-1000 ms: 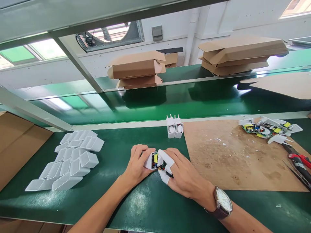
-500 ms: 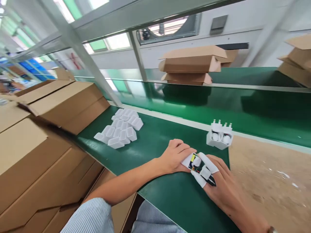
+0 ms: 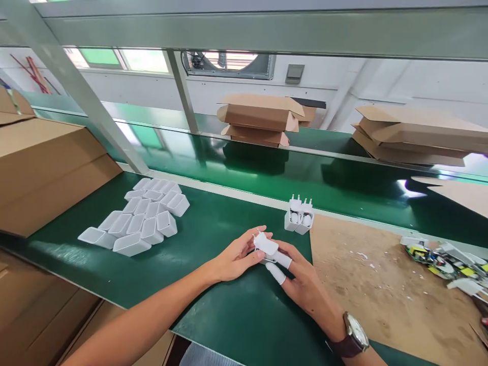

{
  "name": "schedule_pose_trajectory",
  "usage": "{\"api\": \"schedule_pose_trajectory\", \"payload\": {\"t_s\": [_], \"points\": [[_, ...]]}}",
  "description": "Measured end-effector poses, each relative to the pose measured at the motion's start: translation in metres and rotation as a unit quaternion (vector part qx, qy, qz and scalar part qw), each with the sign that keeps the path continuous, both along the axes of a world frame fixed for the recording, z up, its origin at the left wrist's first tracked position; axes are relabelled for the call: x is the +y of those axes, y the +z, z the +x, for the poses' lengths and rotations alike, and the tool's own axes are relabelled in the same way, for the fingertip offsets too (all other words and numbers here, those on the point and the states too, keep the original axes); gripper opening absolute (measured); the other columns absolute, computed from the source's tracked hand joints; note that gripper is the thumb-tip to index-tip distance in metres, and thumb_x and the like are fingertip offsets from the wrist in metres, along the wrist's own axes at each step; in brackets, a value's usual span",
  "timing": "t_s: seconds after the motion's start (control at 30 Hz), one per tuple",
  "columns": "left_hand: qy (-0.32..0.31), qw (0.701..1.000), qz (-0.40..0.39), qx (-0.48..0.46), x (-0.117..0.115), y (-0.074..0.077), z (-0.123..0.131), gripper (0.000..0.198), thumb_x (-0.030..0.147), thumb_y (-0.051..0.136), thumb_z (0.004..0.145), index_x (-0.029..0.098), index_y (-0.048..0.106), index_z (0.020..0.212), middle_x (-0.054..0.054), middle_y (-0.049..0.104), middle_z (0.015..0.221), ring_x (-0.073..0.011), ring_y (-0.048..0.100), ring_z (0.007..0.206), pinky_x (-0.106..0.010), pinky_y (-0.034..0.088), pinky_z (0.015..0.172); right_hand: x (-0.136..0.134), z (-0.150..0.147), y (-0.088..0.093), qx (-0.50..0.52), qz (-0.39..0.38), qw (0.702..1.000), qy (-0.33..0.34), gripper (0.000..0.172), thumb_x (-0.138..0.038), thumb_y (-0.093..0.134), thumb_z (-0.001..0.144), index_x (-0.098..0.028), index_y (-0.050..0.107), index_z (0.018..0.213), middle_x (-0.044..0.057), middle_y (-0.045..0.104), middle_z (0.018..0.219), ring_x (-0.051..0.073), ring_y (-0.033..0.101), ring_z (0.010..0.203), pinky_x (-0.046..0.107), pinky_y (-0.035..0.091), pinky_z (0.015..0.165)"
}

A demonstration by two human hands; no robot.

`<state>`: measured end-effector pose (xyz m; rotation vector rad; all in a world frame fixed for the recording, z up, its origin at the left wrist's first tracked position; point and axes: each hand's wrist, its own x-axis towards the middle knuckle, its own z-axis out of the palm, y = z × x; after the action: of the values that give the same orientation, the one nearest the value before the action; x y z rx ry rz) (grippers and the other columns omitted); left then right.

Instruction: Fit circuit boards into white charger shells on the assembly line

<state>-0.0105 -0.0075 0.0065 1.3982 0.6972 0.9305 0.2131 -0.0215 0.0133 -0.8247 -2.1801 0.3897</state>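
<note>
Curling round a charger [image 3: 266,244] above the bench [image 3: 236,315], the left hand [image 3: 234,259] holds it while the right hand [image 3: 303,272], half open, meets its edge, grip unclear; two units [image 3: 293,222] look part-built, and many shells [image 3: 143,207] seem unfilled.

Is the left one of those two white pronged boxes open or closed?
Open. Inside the left white box you can see a round white part.

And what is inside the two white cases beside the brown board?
Each case shows a round white part in its opening, with a pronged cap at its far side. Anything deeper is hidden.
</note>
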Motion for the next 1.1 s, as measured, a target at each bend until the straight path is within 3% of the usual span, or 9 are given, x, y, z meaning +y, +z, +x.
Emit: {"api": "schedule_pose_trajectory", "payload": {"t_s": [0.17, 0.37, 0.47, 0.53, 0.6, 0.7, 0.93, 1.1], "points": [[0.019, 0.999, 0.036, 0.034, -0.002, -0.001, 0.001, 0.068, 0.037, 0.062, 0.099, 0.029, 0.033, 0.159, -0.018, 0.052, 0.156, -0.029, 0.06, 0.134, -0.051, 0.052, 0.109, 0.0, 0.0, -0.009, -0.069, 0.025, 0.997, 0.009, 0.035, -0.008, 0.052, 0.097, -0.023, 0.063, 0.126, 0.015, 0.065, 0.132, 0.024, 0.071, 0.109, 0.039, 0.066, 0.086], [0.044, 0.986, 0.15, 0.065, -0.004, -0.006, -0.002, 0.081, 0.047, 0.062, 0.098, 0.03, 0.017, 0.163, -0.02, 0.047, 0.158, -0.0316, 0.051, 0.143, -0.055, 0.044, 0.116, -0.002, -0.001, -0.002, 0.004, 0.039, 0.999, -0.022, 0.038, -0.006, 0.054, 0.096, -0.024, 0.06, 0.128, 0.013, 0.066, 0.127, 0.022, 0.071, 0.108, 0.035, 0.065, 0.085], [0.07, 0.972, 0.21, 0.078, -0.003, -0.005, -0.002, 0.09, 0.053, 0.068, 0.093, 0.028, 0.018, 0.163, -0.02, 0.048, 0.156, -0.0332, 0.048, 0.144, -0.056, 0.042, 0.117, -0.003, 0.001, -0.003, -0.033, 0.031, 0.999, -0.025, 0.035, -0.004, 0.051, 0.093, -0.023, 0.064, 0.12, 0.012, 0.067, 0.125, 0.022, 0.071, 0.104, 0.034, 0.065, 0.08], [0.109, 0.958, 0.242, 0.109, -0.002, -0.002, 0.0, 0.079, 0.047, 0.071, 0.092, 0.027, 0.031, 0.158, -0.017, 0.06, 0.143, -0.0293, 0.06, 0.129, -0.05, 0.05, 0.109, -0.003, 0.001, -0.007, -0.06, 0.021, 0.998, -0.01, 0.035, -0.002, 0.049, 0.091, -0.021, 0.065, 0.115, 0.012, 0.067, 0.123, 0.022, 0.071, 0.1, 0.034, 0.065, 0.078], [0.147, 0.94, 0.27, 0.145, -0.001, 0.0, 0.002, 0.049, 0.035, 0.066, 0.096, 0.025, 0.052, 0.141, -0.011, 0.069, 0.122, -0.0224, 0.067, 0.108, -0.04, 0.057, 0.095, -0.003, -0.001, -0.01, -0.05, 0.014, 0.999, -0.012, 0.034, -0.004, 0.049, 0.093, -0.021, 0.062, 0.12, 0.012, 0.067, 0.122, 0.022, 0.07, 0.102, 0.035, 0.064, 0.08], [0.18, 0.925, 0.29, 0.168, -0.002, 0.004, 0.002, 0.019, 0.025, 0.056, 0.1, 0.021, 0.065, 0.116, -0.007, 0.069, 0.103, -0.0175, 0.067, 0.091, -0.033, 0.058, 0.082, -0.003, -0.006, -0.011, -0.002, -0.001, 0.999, -0.041, 0.039, -0.012, 0.051, 0.099, -0.021, 0.05, 0.137, 0.013, 0.067, 0.119, 0.023, 0.069, 0.103, 0.038, 0.064, 0.085], [0.211, 0.92, 0.278, 0.18, 0.0, 0.007, 0.0, 0.014, 0.025, 0.053, 0.101, 0.021, 0.067, 0.103, -0.004, 0.068, 0.093, -0.015, 0.067, 0.08, -0.027, 0.056, 0.068, -0.002, -0.008, 0.0, -0.102, -0.006, 0.995, -0.022, 0.029, -0.012, 0.052, 0.099, -0.02, 0.06, 0.126, 0.012, 0.067, 0.112, 0.024, 0.065, 0.093, 0.041, 0.063, 0.08], [0.21, 0.922, 0.265, 0.19, 0.003, 0.005, 0.0, 0.017, 0.029, 0.053, 0.102, 0.021, 0.068, 0.102, -0.003, 0.069, 0.088, -0.0139, 0.066, 0.073, -0.026, 0.055, 0.064, -0.004, -0.007, -0.004, -0.029, -0.017, 0.999, -0.042, 0.035, -0.017, 0.053, 0.102, -0.023, 0.055, 0.137, 0.011, 0.068, 0.118, 0.024, 0.069, 0.103, 0.04, 0.064, 0.088]]}}
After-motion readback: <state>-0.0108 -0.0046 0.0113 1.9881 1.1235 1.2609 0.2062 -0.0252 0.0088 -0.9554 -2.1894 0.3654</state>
